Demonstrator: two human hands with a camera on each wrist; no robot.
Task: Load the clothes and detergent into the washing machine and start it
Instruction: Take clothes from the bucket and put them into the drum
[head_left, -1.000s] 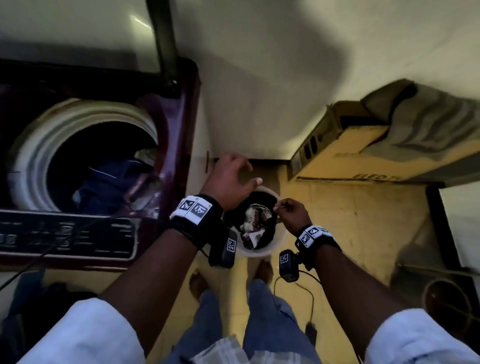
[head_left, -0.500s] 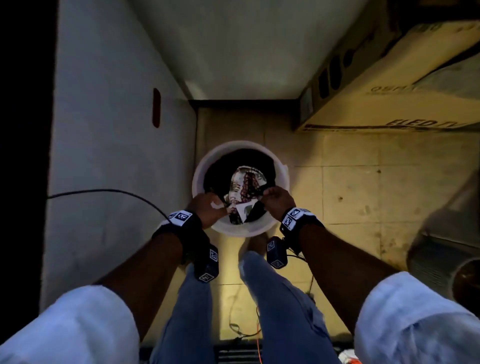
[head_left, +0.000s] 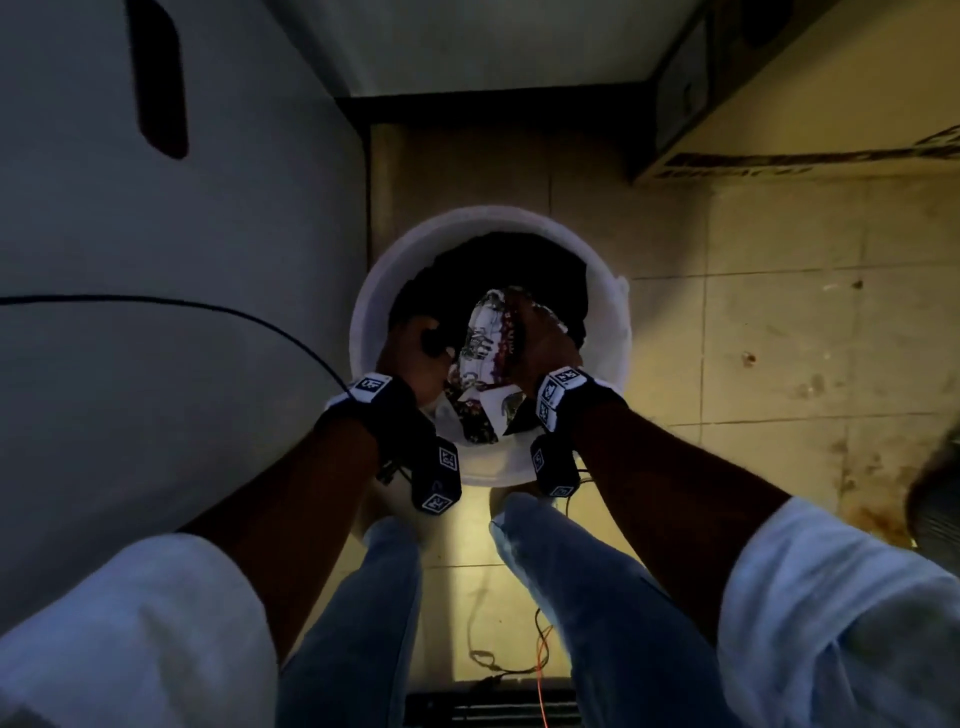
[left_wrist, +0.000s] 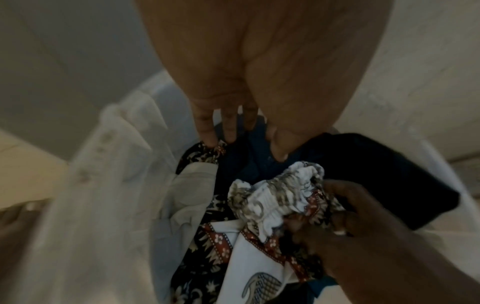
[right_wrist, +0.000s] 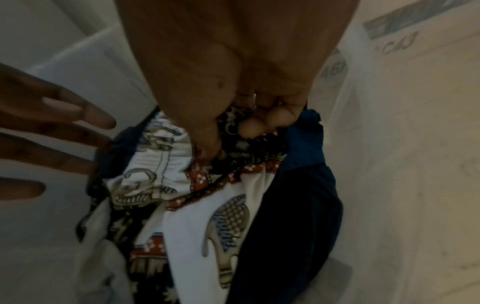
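Observation:
A white bucket (head_left: 363, 322) stands on the floor, full of clothes. On top lies a patterned white, black and red garment (head_left: 483, 338) (left_wrist: 275, 195) (right_wrist: 194, 205). My right hand (head_left: 540, 338) (right_wrist: 233, 127) grips its bunched edge with curled fingers. My left hand (head_left: 415, 348) (left_wrist: 244, 144) reaches in beside it, fingers straight and spread, tips touching a dark blue garment (left_wrist: 363, 164) (right_wrist: 298, 195). A white shirt (left_wrist: 116, 164) hangs over the near rim. The washing machine's white side panel (head_left: 182, 312) rises on the left; its drum is out of view.
A black cable (head_left: 156, 301) runs across the machine's side, below a dark handle recess (head_left: 156, 78). A cardboard box (head_left: 779, 130) sits at the back right on the tiled floor. My legs in jeans stand just behind the bucket, with thin cords (head_left: 519, 665) on the floor between them.
The view has swung down from the machine's open drum to the bucket. Both hands have gone deeper into it; the right hand now bunches the patterned garment, the left rests on dark cloth.

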